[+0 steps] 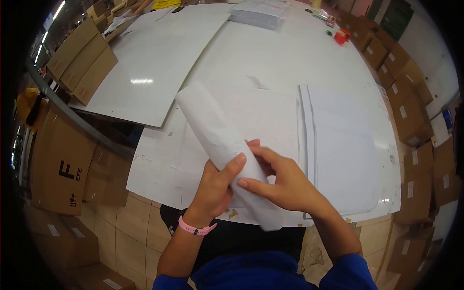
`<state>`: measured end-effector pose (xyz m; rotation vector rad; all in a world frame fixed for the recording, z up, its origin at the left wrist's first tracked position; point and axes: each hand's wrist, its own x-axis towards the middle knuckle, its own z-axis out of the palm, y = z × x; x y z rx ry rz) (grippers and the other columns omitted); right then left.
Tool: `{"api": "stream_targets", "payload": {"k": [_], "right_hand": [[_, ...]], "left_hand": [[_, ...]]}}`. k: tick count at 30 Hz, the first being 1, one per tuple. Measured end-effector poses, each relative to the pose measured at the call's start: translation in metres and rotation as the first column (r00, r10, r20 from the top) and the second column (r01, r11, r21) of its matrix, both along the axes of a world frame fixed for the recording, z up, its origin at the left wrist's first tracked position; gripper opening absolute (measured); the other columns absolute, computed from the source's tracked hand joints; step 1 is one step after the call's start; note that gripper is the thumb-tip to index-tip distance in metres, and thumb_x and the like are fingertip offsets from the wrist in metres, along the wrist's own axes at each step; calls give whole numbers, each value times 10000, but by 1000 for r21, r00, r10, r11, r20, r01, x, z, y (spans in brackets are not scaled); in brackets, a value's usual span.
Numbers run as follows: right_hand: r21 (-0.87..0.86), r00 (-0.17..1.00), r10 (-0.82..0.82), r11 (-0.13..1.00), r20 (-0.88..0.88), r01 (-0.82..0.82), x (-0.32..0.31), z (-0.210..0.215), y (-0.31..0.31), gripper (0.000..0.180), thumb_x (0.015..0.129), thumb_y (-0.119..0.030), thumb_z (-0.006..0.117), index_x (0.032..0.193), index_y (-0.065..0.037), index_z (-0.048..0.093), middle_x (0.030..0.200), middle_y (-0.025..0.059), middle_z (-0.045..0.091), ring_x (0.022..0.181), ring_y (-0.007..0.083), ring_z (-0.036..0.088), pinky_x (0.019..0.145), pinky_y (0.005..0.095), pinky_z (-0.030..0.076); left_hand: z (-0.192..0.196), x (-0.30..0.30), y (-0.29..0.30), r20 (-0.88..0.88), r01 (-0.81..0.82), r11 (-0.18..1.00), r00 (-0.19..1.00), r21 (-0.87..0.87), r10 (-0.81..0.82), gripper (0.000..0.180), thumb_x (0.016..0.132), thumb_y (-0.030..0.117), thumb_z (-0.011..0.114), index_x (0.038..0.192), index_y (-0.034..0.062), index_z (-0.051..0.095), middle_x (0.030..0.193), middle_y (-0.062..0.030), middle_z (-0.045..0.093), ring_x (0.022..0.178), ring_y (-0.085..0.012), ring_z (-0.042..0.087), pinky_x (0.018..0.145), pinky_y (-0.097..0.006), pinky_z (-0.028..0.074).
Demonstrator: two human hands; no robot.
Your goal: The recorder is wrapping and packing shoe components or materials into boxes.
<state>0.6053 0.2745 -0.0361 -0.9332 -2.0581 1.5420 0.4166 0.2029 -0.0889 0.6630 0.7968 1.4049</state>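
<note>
Running slantwise across the middle of the head view, the white paper bundle [212, 123] has its long axis from the upper left of centre down to the lower middle of the frame. Whether it is rolled or folded flat cannot be told.

The left hand [215, 181] meets it from the lower left, below its midpoint, with the thumb laid on the upper face and the fingers out of sight beneath; this grip is pinching the paper. The right hand [282, 181] comes in from the lower right, its thumb resting on the upper face and its forefinger curled at the right-hand edge. Whether that grip presses cannot be told.

Both hands touch the bundle, on opposite long sides, the left thumb lying nearer its midline. From them the longer length reaches away toward the upper left; a shorter end points lower right, over the near edge of the bench [241, 50]. A stack of white sheets [343, 145] lies right of centre, beside the right hand and apart from the bundle.
</note>
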Motion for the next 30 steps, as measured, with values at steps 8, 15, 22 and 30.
{"api": "stream_targets", "payload": {"k": [8, 15, 22, 30], "right_hand": [[642, 975, -200, 761, 97, 93, 53, -36, -12, 571, 990, -121, 891, 1537, -91, 727, 1389, 160, 790, 1237, 371, 743, 1062, 437, 613], [821, 989, 150, 564, 5, -90, 23, -27, -45, 492, 924, -148, 901, 1357, -379, 867, 1675, 88, 658, 1602, 434, 524, 1314, 604, 467], [768, 922, 372, 559, 105, -313, 6, -12, -47, 365, 948, -214, 817, 1268, -358, 919, 1630, -10, 718, 1665, 336, 514, 1347, 692, 354], [442, 959, 179, 895, -221, -65, -1, -49, -46, 402, 719, -129, 987, 1103, -194, 888, 1833, 160, 482, 1714, 520, 289, 1360, 675, 293]], "left_hand": [[11, -10, 0, 235, -68, 959, 963, -277, 136, 673, 1161, 427, 709, 1604, -34, 497, 1579, -234, 632, 1541, -367, 614, 1310, -564, 542], [-2, -15, -8, 395, 157, 953, 917, -259, -43, 640, 1189, 392, 674, 1630, -37, 497, 1622, -244, 623, 1532, -359, 625, 1304, -541, 532], [-15, -15, -30, 226, 147, 942, 971, -300, -79, 628, 1211, 453, 632, 1613, -23, 549, 1602, -232, 634, 1542, -341, 607, 1273, -485, 540], [-7, 4, -47, 77, 33, 970, 997, -240, -15, 534, 1132, 207, 772, 1548, -66, 579, 1331, -197, 770, 1183, -272, 804, 953, -403, 707]]}}
